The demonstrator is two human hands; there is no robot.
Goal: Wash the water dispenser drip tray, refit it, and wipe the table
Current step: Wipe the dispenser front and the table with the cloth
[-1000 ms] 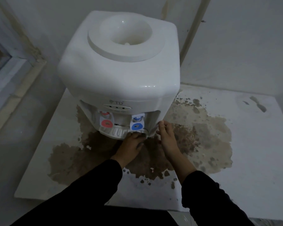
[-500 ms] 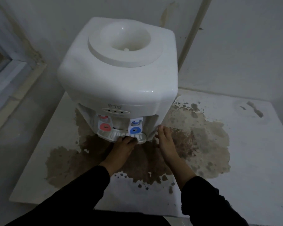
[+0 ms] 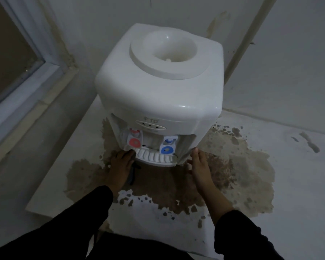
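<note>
The white water dispenser (image 3: pixel 158 87) stands on the white table (image 3: pixel 293 194), with a red tap (image 3: pixel 134 142) and a blue tap (image 3: pixel 166 150) on its front. Its white ribbed drip tray (image 3: pixel 156 158) sits in place under the taps. My left hand (image 3: pixel 121 167) lies on the table with its fingertips against the tray's left end and the dispenser's lower left corner. My right hand (image 3: pixel 199 165) lies flat, fingers straight, touching the dispenser's lower right corner. Neither hand holds anything. A narrow dark thing (image 3: pixel 132 175) shows beside my left hand; I cannot tell what it is.
A large brown stain (image 3: pixel 236 177) spreads over the table in front of and to the right of the dispenser, with smaller dark marks (image 3: pixel 308 143) at the far right. A window frame (image 3: pixel 26 76) is on the left. Walls close in behind the dispenser.
My left hand has slid from the middle of the tray's front to its left end. My right hand has stayed at the dispenser's right corner. The view has shifted.
</note>
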